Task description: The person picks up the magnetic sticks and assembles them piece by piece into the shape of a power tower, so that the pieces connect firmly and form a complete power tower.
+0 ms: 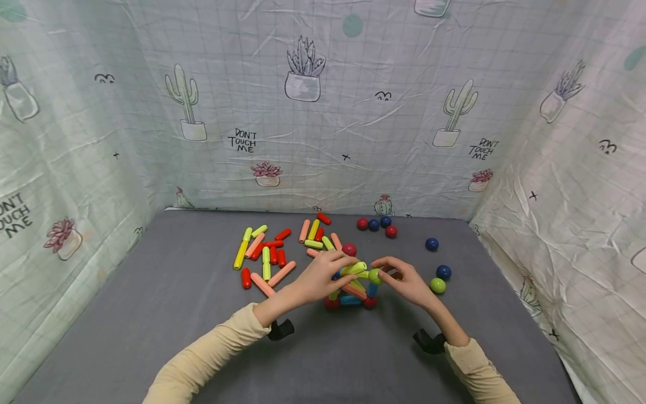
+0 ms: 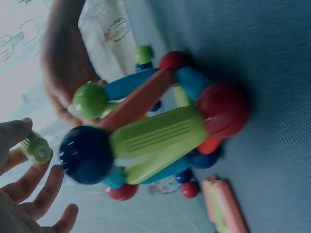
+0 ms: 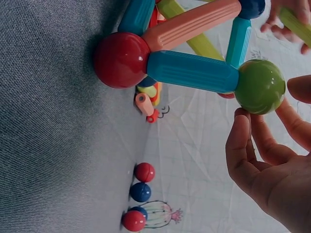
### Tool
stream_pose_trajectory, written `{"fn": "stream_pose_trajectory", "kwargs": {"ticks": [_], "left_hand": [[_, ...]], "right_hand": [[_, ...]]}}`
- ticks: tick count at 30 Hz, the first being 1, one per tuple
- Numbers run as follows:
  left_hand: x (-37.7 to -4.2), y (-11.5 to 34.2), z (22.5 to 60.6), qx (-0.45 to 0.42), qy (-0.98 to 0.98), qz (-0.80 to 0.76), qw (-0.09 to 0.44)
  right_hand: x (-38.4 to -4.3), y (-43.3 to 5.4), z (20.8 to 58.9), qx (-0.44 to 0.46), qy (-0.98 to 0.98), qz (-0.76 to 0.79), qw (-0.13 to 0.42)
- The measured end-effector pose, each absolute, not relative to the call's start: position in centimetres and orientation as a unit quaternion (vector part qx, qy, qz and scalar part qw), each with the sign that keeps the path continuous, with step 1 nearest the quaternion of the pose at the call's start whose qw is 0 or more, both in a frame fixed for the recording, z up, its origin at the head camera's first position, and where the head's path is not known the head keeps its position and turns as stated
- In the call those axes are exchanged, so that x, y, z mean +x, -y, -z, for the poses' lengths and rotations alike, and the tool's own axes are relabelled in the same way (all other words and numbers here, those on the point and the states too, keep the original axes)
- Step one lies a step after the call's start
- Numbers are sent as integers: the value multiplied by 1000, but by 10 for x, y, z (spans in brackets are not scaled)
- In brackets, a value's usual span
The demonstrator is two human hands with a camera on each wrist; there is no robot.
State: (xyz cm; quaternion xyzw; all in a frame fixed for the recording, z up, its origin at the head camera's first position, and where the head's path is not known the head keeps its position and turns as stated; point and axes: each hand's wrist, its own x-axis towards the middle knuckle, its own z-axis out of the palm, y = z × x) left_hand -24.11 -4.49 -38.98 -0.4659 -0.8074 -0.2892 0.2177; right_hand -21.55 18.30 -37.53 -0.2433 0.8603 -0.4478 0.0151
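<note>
A frame of magnetic rods and balls stands upright on the grey table, with red balls (image 1: pixel 370 303) at its lower front corners. Blue rods (image 3: pixel 192 71), a slanting salmon rod (image 3: pixel 194 24) and yellow-green rods (image 2: pixel 158 131) join them. Over its top my left hand (image 1: pixel 323 276) pinches a loose yellow-green rod (image 1: pixel 355 268) between thumb and fingers, apart from the dark blue ball (image 2: pixel 86 154) at an upper corner. At the other upper front corner my right hand (image 1: pixel 407 285) has thumb and fingertips around the green ball (image 1: pixel 375 276), which sits on a blue rod.
Loose red, salmon and yellow-green rods (image 1: pixel 266 264) lie to the left, with more rods (image 1: pixel 314 244) behind the frame. Red and blue balls (image 1: pixel 391 231) sit at the back. To the right are blue balls (image 1: pixel 443 272) and a green ball (image 1: pixel 437 285). Printed cloth (image 1: pixel 323 140) encloses the table.
</note>
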Motion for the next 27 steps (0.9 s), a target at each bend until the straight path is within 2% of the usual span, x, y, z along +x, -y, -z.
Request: {"fn": "stream_pose_trajectory", "kwargs": {"ticks": [4,10,21,27], "left_hand": [[-239,45,402,-472,814,229,247],[-237,42,409,-461,821,211,262],[-231,33,409,-426,821,323,199],[-232,33,409,-433,828,282,218]], "right_hand": [[-216,-183,376,-249,-857,450,12],[-216,-185,378,-256,-854,452,11],[-217,-185,378,-250,-857,449,12],[-217,-185,379,-252,-857,450,13]]}}
